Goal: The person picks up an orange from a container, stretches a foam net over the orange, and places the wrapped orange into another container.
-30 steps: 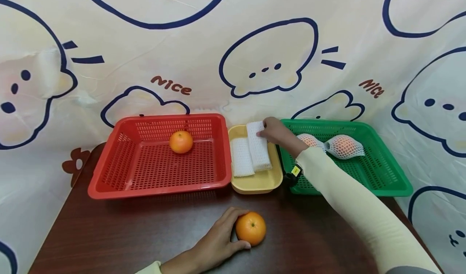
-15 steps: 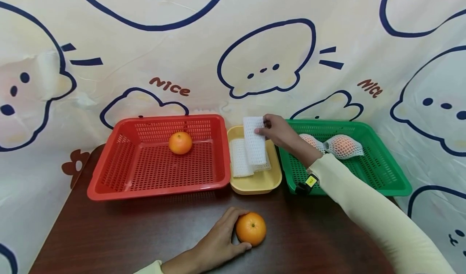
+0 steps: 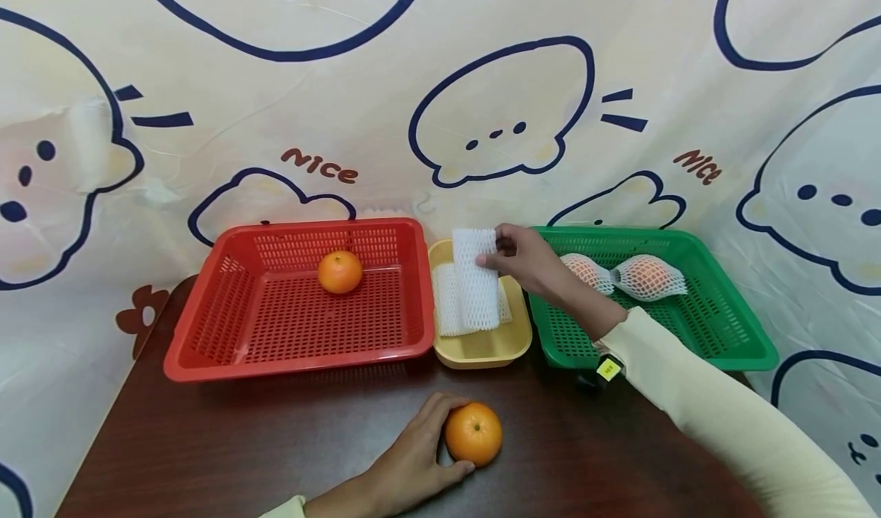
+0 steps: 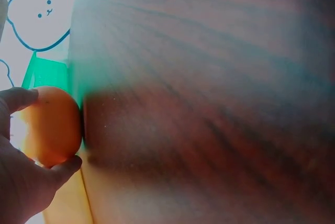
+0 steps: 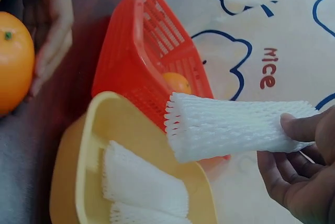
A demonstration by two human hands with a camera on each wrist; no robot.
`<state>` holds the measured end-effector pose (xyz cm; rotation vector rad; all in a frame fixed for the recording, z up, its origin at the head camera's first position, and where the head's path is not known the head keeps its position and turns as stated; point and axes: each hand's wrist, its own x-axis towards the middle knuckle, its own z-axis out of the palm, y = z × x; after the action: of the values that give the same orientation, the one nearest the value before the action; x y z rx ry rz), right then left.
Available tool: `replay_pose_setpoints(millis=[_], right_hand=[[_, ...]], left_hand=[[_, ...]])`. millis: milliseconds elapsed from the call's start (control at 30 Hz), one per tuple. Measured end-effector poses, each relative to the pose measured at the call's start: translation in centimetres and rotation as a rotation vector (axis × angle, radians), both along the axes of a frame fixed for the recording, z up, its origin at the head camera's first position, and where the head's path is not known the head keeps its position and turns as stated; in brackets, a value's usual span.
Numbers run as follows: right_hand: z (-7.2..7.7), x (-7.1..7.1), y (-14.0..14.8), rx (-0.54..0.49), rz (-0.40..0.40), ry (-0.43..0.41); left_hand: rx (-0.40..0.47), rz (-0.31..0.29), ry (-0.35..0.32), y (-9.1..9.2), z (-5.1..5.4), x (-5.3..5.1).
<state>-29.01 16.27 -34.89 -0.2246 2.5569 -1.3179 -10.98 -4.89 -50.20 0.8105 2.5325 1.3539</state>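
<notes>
On a dark wooden desk (image 3: 275,434), a red basket (image 3: 303,363) holds one bare orange (image 3: 340,272) and a green basket (image 3: 729,359) holds two netted fruits (image 3: 649,278). Between them, a yellow tub (image 3: 482,356) carries two white foam sleeves (image 5: 144,182). The right hand's (image 3: 526,258) grip pinches a third sleeve (image 3: 476,288), which in the last second has been lifted and shifted leftward over the tub, so it now seems separated from the rest. The left hand's (image 3: 413,457) grip has stayed curved around the loose orange (image 3: 473,434), unwrapped on the desk.

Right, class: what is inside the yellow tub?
Inside the yellow tub lie at least two white mesh sleeves. Whatever may be beneath them is covered and cannot be seen.
</notes>
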Motion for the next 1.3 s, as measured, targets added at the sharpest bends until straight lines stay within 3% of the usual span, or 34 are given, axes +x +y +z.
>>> replay_pose_setpoints(millis=[500, 900, 1100, 1167, 1300], right_hand=[[0.5, 3.0, 0.2, -0.041, 0.052, 0.063], [1.1, 5.1, 0.1, -0.029, 0.069, 0.067], [1.1, 6.0, -0.2, -0.079, 0.097, 0.078], [1.0, 6.4, -0.4, -0.102, 0.102, 0.078], [0.7, 7.0, -0.6, -0.136, 0.123, 0.092]], left_hand=[[0.001, 0.014, -0.004, -0.3, 0.0, 0.2], [-0.004, 0.025, 0.022, -0.4, 0.2, 0.2], [0.135, 0.101, 0.005, -0.7, 1.7, 0.1], [0.213, 0.143, 0.034, -0.8, 2.3, 0.0], [0.328, 0.227, 0.178, -0.9, 3.7, -0.6]])
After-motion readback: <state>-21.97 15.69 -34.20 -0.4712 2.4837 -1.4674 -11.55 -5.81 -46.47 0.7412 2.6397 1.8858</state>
